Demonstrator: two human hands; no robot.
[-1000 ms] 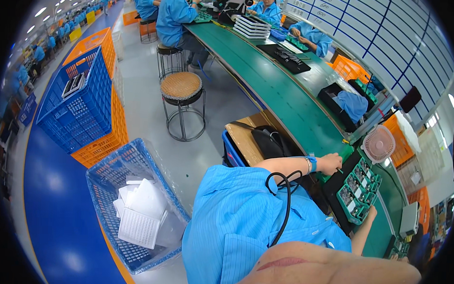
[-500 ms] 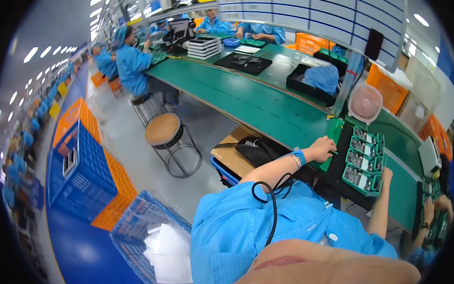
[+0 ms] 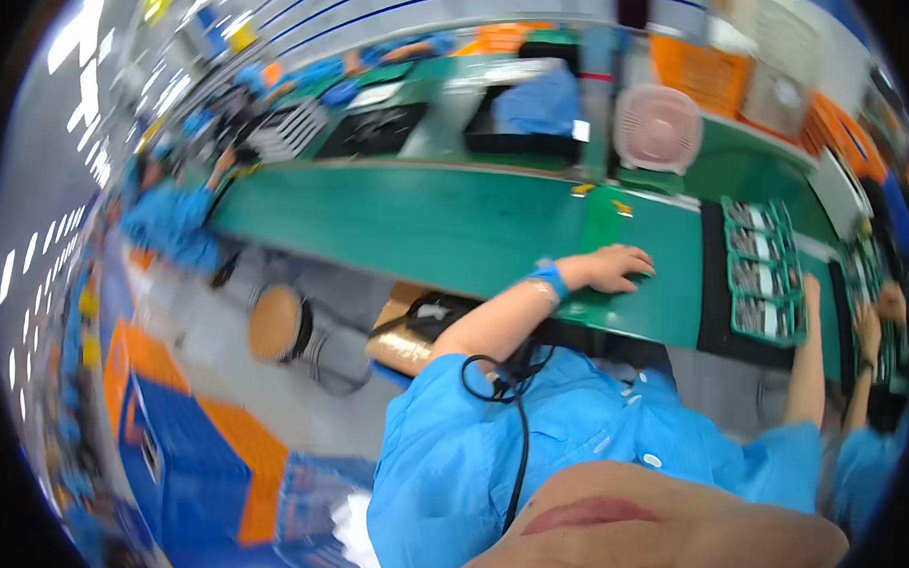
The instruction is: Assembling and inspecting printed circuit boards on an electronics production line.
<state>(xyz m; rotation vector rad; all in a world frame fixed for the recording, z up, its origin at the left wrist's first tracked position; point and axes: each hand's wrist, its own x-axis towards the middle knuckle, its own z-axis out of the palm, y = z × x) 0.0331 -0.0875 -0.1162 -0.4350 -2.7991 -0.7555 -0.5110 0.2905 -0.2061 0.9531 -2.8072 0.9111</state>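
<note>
My left hand point(image 3: 620, 270) lies palm down on the green tabletop point(image 3: 427, 218), fingers spread and holding nothing. A blue band is around that wrist. To its right, a green tray point(image 3: 765, 270) with several compartments of small grey and metallic parts rests on a black mat point(image 3: 715, 278). My right hand point(image 3: 811, 289) is closed at the tray's right rim; its fingertips are partly hidden there. A bright green sheet point(image 3: 602, 219) lies on the table just beyond my left hand.
A pink fan point(image 3: 658, 129) stands behind the table, beside a post. A black box with a blue cloth point(image 3: 541, 102) is farther left. At the far right, another person's hands point(image 3: 866, 328) are over green trays. A stool point(image 3: 278, 323) and blue crates point(image 3: 183, 465) stand left on the floor.
The view has swung to the right and blurred. The tray and black mat have shifted right, away from the green sheet, along with my right hand. My left hand now lies flatter, away from the mat.
</note>
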